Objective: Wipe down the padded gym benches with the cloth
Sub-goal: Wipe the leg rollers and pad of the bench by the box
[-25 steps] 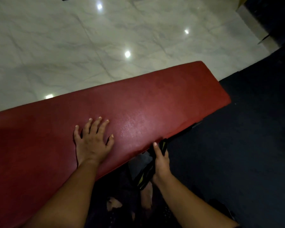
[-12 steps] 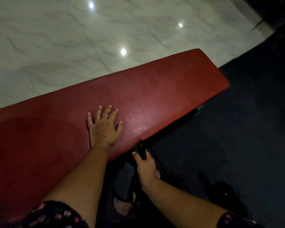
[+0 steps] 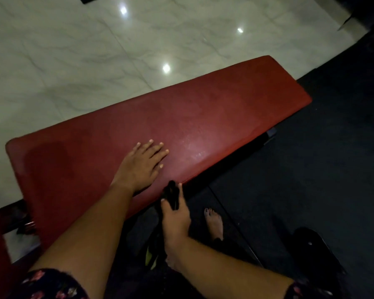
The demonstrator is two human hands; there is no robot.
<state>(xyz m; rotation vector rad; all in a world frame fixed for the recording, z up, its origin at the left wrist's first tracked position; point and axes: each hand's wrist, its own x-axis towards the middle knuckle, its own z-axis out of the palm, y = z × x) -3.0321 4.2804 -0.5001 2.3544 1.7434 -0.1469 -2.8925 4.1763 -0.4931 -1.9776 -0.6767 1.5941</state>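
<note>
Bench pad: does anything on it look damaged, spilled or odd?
No tear or spill shows. Only a darker patch near the left end of the bench stands out, perhaps damp; I cannot tell. The left hand lies flat on the bench; the right hand grips a dark cloth at its near edge.

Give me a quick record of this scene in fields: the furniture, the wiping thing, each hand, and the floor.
furniture: red padded bench, long, with a darker patch near its left end
wiper: dark cloth, bunched, part hanging down
left: left hand flat on the bench top, fingers straight
right: right hand grips the dark cloth at the bench's near edge
floor: pale marble tiles beyond; dark mat nearer, with a bare foot on it
</note>
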